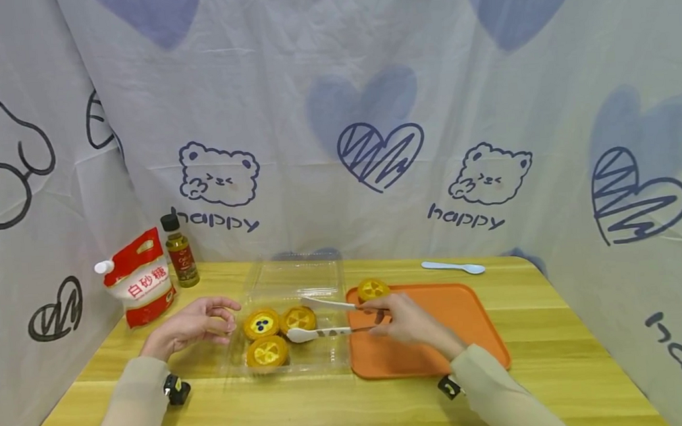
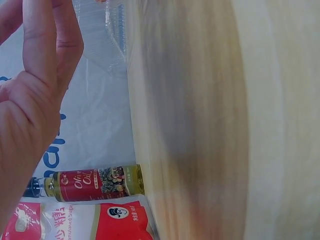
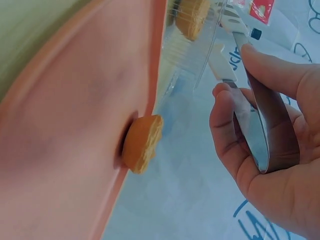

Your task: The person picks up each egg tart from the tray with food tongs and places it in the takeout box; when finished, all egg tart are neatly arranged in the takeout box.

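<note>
My right hand grips a pair of tongs with metal arms and white tips. Those tips are spread apart over a clear plastic box, with nothing pinched between them. Three egg tarts sit in the box: one with dark berries, a tart beside it near the tongs, and a tart in front. Another egg tart sits at the back left of an orange tray. At the box's left side, my left hand hovers with loosely bent fingers, holding nothing.
A red and white sugar bag and an olive oil bottle stand at the back left. Behind the tray lies a white plastic spoon. The box's lid is raised at the back. A printed curtain surrounds the wooden table.
</note>
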Motion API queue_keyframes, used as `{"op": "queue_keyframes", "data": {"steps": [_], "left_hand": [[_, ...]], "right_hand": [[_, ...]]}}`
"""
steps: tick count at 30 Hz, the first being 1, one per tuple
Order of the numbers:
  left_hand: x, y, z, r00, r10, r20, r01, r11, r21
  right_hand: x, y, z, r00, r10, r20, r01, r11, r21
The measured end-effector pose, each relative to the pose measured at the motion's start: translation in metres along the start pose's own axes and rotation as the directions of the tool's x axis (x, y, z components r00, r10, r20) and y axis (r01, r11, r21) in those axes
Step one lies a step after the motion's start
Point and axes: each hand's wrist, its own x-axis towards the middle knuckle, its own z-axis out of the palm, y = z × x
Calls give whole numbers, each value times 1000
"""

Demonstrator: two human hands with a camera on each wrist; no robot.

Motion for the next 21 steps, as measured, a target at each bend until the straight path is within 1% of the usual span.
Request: {"op": "queue_keyframes", "data": {"steps": [4, 10, 13, 21], "left_hand": [[1, -1, 0, 1000, 2, 4, -2, 1000, -7], [0, 0, 0, 1000, -3, 5, 3, 1000, -8], [0, 1, 1, 1000, -5, 3, 5, 1000, -6], [0, 1, 0, 1000, -5, 6, 5, 1000, -5]], "right_hand": [[-4, 7, 0, 1000, 6, -12, -6, 1000, 23], [-8, 15, -2, 998, 48, -29, -47, 997, 56], [-8, 20, -4, 998, 58, -34, -55, 996, 74], [-16, 36, -11, 995, 34, -97, -25, 996, 88]]}}
